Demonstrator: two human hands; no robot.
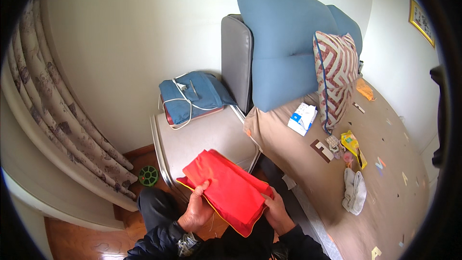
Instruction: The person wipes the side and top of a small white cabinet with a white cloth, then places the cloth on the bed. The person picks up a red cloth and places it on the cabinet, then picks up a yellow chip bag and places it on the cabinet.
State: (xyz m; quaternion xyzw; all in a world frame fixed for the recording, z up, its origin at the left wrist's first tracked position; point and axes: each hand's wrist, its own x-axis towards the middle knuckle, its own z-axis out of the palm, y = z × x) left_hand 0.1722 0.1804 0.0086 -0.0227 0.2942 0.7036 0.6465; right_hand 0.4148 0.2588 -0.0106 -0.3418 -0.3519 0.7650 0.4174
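Between my two hands is a folded red cloth (231,188) with a thin yellow edging, held above my lap. My left hand (195,209) grips its left lower side, thumb on top and the other fingers underneath. On the cloth's right end, my right hand (276,212) is closed with the thumb over the edge; its fingertips are mostly hidden below. The cloth's far corner reaches over the near part of a pale bedside cabinet (202,139).
On the cabinet lies a blue cloth bundle (192,96) with a white cord. The bed (308,183) at right carries a tissue pack (303,118), a patterned cushion (337,77), a yellow packet (353,147) and a grey folded cloth (354,191). A green round object (148,176) sits near the curtain (62,110).
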